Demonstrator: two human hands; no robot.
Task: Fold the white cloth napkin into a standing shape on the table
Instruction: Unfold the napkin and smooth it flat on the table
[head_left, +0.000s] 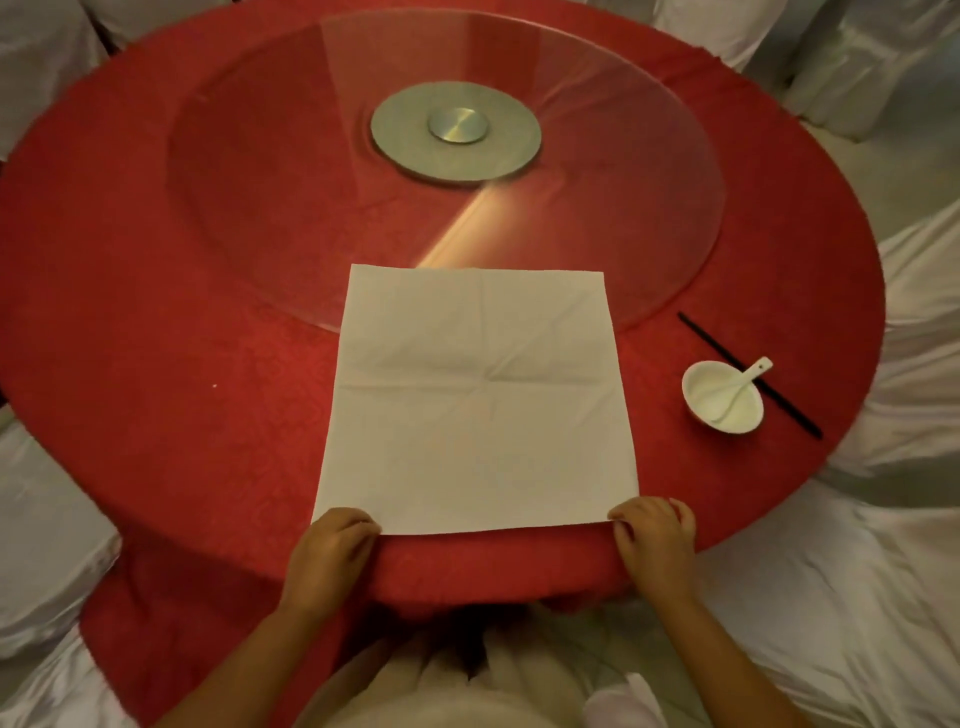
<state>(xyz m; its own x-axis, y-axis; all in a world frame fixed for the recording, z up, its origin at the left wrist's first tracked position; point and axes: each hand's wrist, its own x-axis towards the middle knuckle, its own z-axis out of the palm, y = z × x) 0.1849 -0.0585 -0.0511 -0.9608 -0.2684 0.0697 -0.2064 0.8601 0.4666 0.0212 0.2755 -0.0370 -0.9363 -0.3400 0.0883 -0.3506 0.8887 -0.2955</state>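
The white cloth napkin (475, 400) lies flat and unfolded as a square on the red round table (156, 364), its far edge overlapping the glass turntable. Faint crease lines cross its middle. My left hand (332, 551) pinches the napkin's near left corner at the table's front edge. My right hand (655, 535) pinches the near right corner. Both hands rest on the tablecloth with fingers curled over the cloth's edge.
A glass turntable (260, 182) with a round metal hub (457, 130) fills the table's middle. A small white bowl (723, 397) with a white spoon sits at the right, black chopsticks (748, 374) beside it. White-covered chairs (831, 597) ring the table.
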